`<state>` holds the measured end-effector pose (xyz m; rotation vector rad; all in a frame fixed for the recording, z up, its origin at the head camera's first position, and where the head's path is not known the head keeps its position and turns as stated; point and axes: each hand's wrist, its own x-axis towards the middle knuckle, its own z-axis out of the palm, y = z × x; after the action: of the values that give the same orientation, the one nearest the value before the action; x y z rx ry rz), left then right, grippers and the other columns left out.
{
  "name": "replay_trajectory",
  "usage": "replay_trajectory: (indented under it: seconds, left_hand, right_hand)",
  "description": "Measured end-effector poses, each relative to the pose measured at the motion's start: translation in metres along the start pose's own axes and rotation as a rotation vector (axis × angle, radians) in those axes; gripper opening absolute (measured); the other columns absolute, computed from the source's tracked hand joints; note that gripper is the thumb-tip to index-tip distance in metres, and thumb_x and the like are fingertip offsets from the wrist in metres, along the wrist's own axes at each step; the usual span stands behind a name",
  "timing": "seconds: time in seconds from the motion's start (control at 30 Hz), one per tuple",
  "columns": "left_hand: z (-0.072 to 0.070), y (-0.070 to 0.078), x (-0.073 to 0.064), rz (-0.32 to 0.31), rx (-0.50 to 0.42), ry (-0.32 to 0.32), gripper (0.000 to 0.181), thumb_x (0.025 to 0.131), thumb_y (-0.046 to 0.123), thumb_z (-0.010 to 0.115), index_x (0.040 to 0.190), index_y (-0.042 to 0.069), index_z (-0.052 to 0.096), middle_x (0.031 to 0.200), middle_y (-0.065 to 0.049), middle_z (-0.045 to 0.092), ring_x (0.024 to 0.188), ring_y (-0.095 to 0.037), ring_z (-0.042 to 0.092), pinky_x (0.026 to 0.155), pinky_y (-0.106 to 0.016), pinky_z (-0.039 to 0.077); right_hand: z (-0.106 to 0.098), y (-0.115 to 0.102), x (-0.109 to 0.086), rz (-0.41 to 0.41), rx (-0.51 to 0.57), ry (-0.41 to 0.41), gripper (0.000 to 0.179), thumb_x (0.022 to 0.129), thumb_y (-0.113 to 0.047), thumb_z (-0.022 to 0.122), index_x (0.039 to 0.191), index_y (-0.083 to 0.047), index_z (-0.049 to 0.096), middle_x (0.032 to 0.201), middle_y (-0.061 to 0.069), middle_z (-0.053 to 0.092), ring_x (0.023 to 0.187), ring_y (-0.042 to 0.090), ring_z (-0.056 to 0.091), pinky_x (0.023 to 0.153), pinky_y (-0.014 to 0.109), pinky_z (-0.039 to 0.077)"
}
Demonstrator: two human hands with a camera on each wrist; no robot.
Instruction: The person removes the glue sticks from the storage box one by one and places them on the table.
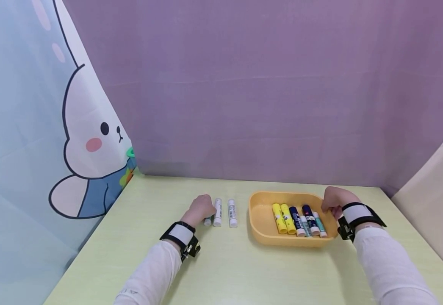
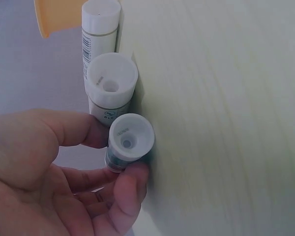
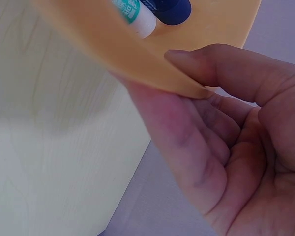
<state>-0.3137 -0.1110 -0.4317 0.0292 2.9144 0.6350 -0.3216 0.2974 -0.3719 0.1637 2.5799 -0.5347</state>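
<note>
My left hand [image 1: 200, 209] pinches a small glue stick with a white end and teal label [image 2: 132, 135] between thumb and fingers, low over the table. Right beside it a larger white glue stick [image 1: 217, 212] lies on the table, close to the thumb. Another white glue stick [image 1: 232, 213] lies a little further right. On the right, my right hand [image 1: 337, 200] grips the rim of an orange plastic tray [image 1: 260, 218], thumb inside and fingers outside. Side by side in the tray lie two yellow glue sticks [image 1: 279, 218], two navy ones [image 1: 309, 219] and two teal-and-white ones [image 1: 319, 224].
The pale wood-grain table [image 1: 221, 271] runs back to a purple curtain [image 1: 244, 106]. On the left hangs a light blue cloth [image 1: 12, 169] with a cartoon rabbit. A wrist camera [image 1: 191, 248] is strapped to each forearm.
</note>
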Motion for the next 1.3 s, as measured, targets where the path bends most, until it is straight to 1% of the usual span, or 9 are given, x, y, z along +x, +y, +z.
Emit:
replay_trajectory:
  seconds: [0.2, 0.43, 0.8, 1.13, 1.3]
  left_hand:
    - [0.0010, -0.0012, 0.0008, 0.006, 0.006, 0.007, 0.011, 0.081, 0.010, 0.061, 0.083, -0.001, 0.059, 0.073, -0.010, 0.056, 0.050, -0.016, 0.051, 0.047, -0.026, 0.041]
    - [0.0024, -0.0046, 0.0029, -0.016, -0.033, -0.018, 0.011, 0.083, 0.010, 0.060, 0.083, -0.001, 0.058, 0.071, -0.011, 0.056, 0.047, -0.017, 0.056, 0.040, -0.024, 0.042]
    - [0.0033, -0.0063, 0.0070, -0.056, -0.042, -0.040, 0.013, 0.084, 0.014, 0.061, 0.082, 0.002, 0.057, 0.065, -0.008, 0.056, 0.043, -0.013, 0.048, 0.038, -0.022, 0.037]
    - [-0.0001, -0.0039, 0.0044, -0.087, -0.037, -0.061, 0.017, 0.087, 0.018, 0.060, 0.080, 0.003, 0.057, 0.065, -0.007, 0.055, 0.045, -0.013, 0.048, 0.040, -0.023, 0.037]
    - [-0.0003, -0.0053, 0.0048, -0.081, -0.040, -0.062, 0.018, 0.087, 0.018, 0.060, 0.080, 0.003, 0.057, 0.064, -0.007, 0.056, 0.045, -0.013, 0.049, 0.039, -0.022, 0.037]
  right_hand:
    - [-0.0003, -0.0008, -0.0002, 0.001, -0.006, 0.004, 0.010, 0.078, -0.002, 0.064, 0.084, 0.007, 0.064, 0.068, 0.012, 0.061, 0.056, 0.020, 0.063, 0.057, 0.031, 0.056]
    - [0.0000, -0.0002, 0.0010, 0.000, -0.008, 0.003, 0.009, 0.078, -0.002, 0.064, 0.082, 0.006, 0.064, 0.066, 0.011, 0.060, 0.054, 0.019, 0.063, 0.057, 0.030, 0.056]
    - [-0.0006, -0.0004, -0.0002, -0.006, -0.030, -0.004, 0.008, 0.078, -0.002, 0.062, 0.080, 0.006, 0.064, 0.062, 0.008, 0.059, 0.051, 0.015, 0.061, 0.055, 0.028, 0.055]
    - [0.0002, -0.0008, -0.0009, 0.005, -0.018, 0.001, 0.010, 0.077, -0.002, 0.062, 0.081, 0.006, 0.064, 0.065, 0.011, 0.061, 0.053, 0.017, 0.062, 0.055, 0.028, 0.055]
    - [0.0012, 0.0011, 0.0013, -0.004, -0.016, 0.002, 0.009, 0.077, -0.002, 0.062, 0.081, 0.006, 0.064, 0.065, 0.011, 0.062, 0.052, 0.018, 0.062, 0.055, 0.029, 0.055]
